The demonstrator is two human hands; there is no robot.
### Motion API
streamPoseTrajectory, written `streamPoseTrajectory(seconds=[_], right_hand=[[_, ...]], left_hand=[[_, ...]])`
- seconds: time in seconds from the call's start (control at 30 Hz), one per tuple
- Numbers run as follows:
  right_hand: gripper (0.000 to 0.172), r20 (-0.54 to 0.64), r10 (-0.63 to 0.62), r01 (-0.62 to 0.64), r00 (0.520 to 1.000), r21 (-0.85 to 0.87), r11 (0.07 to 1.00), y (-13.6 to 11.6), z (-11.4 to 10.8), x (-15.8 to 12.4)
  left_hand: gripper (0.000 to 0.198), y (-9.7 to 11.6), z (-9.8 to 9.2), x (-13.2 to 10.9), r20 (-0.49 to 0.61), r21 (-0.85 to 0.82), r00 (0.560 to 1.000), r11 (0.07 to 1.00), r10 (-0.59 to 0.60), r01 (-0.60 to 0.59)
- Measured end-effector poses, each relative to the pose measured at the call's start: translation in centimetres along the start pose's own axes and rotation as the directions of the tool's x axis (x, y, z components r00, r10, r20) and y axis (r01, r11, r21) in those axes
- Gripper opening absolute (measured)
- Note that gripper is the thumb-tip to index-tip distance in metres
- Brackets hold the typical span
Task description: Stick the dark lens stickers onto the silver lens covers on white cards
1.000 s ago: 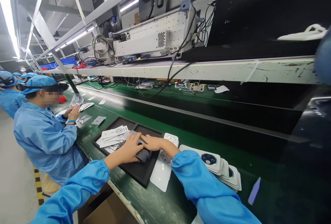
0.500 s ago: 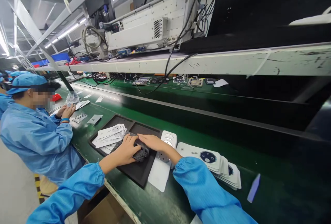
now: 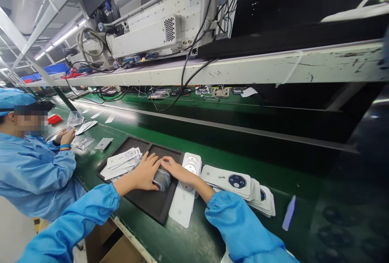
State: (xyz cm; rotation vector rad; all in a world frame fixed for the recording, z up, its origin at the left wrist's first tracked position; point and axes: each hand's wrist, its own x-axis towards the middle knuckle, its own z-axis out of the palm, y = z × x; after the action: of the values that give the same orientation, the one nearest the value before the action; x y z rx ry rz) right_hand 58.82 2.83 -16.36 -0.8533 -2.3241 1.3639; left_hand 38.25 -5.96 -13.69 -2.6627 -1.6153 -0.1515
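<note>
A stack of thin grey sheets point(image 3: 162, 180) stands on edge in the dark tray point(image 3: 146, 208). My left hand point(image 3: 145, 173) is curled round its left side, the thumb near the front and the fingers over the back. At the upper right end, my right hand point(image 3: 178, 171) presses its fingertips on the same stack, close to the left fingers. Part of the stack is hidden by both hands. White panels with round camera cut-outs point(image 3: 121, 158) lie fanned in the tray's left side. Beneath my right forearm are more white panels point(image 3: 182, 208), overlapping the tray's right edge.
White phone back covers with dark camera rings point(image 3: 231, 180) lie in an overlapping row on the green bench point(image 3: 209, 230). A purple strip point(image 3: 288, 213) lies at the right. Another person in blue point(image 3: 33, 165) works at the left. A shelf point(image 3: 258, 70) with equipment and hanging cables runs above.
The view has shifted slightly right. The stack's sheets look tilted and lighter now, and my left fingers have spread a little along its top. My right hand stays at the stack.
</note>
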Motion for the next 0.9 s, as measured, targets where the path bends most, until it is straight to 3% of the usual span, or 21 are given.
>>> streamPoseTrajectory(seconds=[0.1, 0.17, 0.37, 0.43, 0.5, 0.6, 0.7, 0.8, 0.9], right_hand=[[0.113, -0.066, -0.014, 0.010, 0.998, -0.058, 0.998, 0.4, 1.3, -1.4], [0.131, -0.138, -0.040, 0.024, 0.990, -0.116, 0.993, 0.5, 2.6, -1.8], [0.101, -0.299, -0.095, 0.028, 0.949, -0.222, 0.975, 0.4, 5.0, -1.9], [0.099, -0.320, -0.109, 0.032, 0.941, -0.236, 0.971, 0.4, 5.1, -1.9], [0.097, -0.330, -0.120, 0.040, 0.936, -0.237, 0.971, 0.5, 5.0, -1.9], [0.105, -0.341, -0.124, 0.050, 0.932, -0.219, 0.974, 0.7, 5.1, -2.1], [0.125, -0.350, -0.133, 0.064, 0.927, -0.202, 0.977, 1.2, 5.4, -2.4], [0.129, -0.354, -0.138, 0.067, 0.925, -0.207, 0.976, 1.6, 5.8, -2.9], [0.121, -0.345, -0.131, 0.018, 0.930, -0.311, 0.950, 1.6, 6.0, -3.1]], left_hand=[[0.116, 0.0, 0.0, 0.4, 0.000, -0.081, 1.000, 0.997, -0.003, 0.003], [0.113, 0.1, -0.1, 0.4, -0.017, -0.159, 1.000, 0.987, -0.016, 0.013], [0.116, -1.6, -1.1, -2.2, -0.097, -0.456, 0.987, 0.887, -0.127, 0.069], [0.112, -2.8, -1.2, -3.5, -0.155, -0.562, 0.953, 0.816, -0.261, 0.133], [0.099, -3.9, -0.7, -4.3, -0.190, -0.679, 0.888, 0.709, -0.420, 0.190], [0.084, -4.7, 0.8, -4.3, -0.141, -0.833, 0.805, 0.508, -0.577, 0.218], [0.069, -4.5, 2.3, -3.3, -0.059, -0.917, 0.762, 0.336, -0.645, 0.213], [0.054, -3.7, 3.1, -2.5, -0.028, -0.949, 0.728, 0.247, -0.685, 0.195], [0.044, -3.4, 3.6, -2.5, -0.030, -0.954, 0.692, 0.228, -0.721, 0.196]])
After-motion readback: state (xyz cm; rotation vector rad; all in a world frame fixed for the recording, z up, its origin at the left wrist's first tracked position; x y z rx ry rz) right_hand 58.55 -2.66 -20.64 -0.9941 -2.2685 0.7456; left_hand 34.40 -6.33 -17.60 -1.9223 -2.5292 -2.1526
